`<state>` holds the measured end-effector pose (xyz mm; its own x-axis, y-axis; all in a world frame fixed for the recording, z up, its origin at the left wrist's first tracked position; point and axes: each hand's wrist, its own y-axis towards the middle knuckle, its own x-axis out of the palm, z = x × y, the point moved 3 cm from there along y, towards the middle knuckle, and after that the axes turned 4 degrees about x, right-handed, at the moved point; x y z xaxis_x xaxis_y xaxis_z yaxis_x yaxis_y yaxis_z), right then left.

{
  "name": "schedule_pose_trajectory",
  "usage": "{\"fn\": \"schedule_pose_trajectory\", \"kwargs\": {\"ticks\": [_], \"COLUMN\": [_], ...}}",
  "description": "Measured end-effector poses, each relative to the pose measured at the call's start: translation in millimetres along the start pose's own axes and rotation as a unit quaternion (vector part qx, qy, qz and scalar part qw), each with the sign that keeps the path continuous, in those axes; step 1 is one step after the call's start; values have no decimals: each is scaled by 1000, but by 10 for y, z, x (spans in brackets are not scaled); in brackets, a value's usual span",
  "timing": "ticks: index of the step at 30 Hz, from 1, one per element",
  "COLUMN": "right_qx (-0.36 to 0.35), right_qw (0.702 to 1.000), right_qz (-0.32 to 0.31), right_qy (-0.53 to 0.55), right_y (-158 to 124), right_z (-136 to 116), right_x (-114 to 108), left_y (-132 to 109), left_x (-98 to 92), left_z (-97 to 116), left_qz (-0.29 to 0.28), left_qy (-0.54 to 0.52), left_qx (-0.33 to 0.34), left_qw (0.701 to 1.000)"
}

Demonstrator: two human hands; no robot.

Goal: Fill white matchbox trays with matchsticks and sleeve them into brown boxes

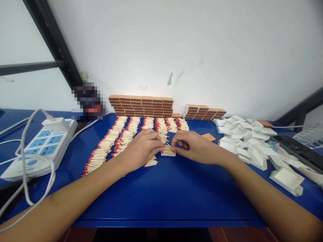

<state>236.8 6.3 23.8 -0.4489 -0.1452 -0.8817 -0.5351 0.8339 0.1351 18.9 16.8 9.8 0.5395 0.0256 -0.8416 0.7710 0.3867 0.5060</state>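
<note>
A small white matchbox tray with red-tipped matches in it rests on the blue table between my hands. My left hand reaches in from the left, its fingers closed in a pinch on matches at the tray's left side. At the tray's right edge, my right hand has its thumb and curled fingers closed on it. Long rows of loose matches lie left of and behind my hands, partly hidden by the left hand and forearm. Behind the right hand lies a flat orange matchbox sleeve.
Matchboxes stand stacked along the wall in a left stack and a right stack. Many white trays are heaped at right, beside a phone. A power strip with looping white cables lies at left, near my forearm.
</note>
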Motion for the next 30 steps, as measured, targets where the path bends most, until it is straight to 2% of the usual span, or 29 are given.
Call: {"fn": "schedule_pose_trajectory", "kwargs": {"ticks": [5, 11, 21, 26, 30], "right_qx": [38, 31, 22, 43, 27], "right_qw": [999, 999, 997, 997, 998], "right_qz": [31, 31, 22, 32, 30], "right_qy": [2, 26, 67, 50, 50], "right_y": [29, 65, 55, 57, 52], "right_z": [52, 48, 1, 16, 21], "right_x": [6, 74, 82, 63, 68], "left_y": [11, 45, 78, 83, 68], "left_x": [30, 83, 42, 64, 56], "left_z": [4, 10, 19, 63, 117], "left_qz": [4, 24, 60, 57, 37], "left_qy": [-14, -38, -22, -23, -12], "left_qx": [-6, -18, -70, -79, -85], "left_qw": [1000, 999, 995, 995, 996]}}
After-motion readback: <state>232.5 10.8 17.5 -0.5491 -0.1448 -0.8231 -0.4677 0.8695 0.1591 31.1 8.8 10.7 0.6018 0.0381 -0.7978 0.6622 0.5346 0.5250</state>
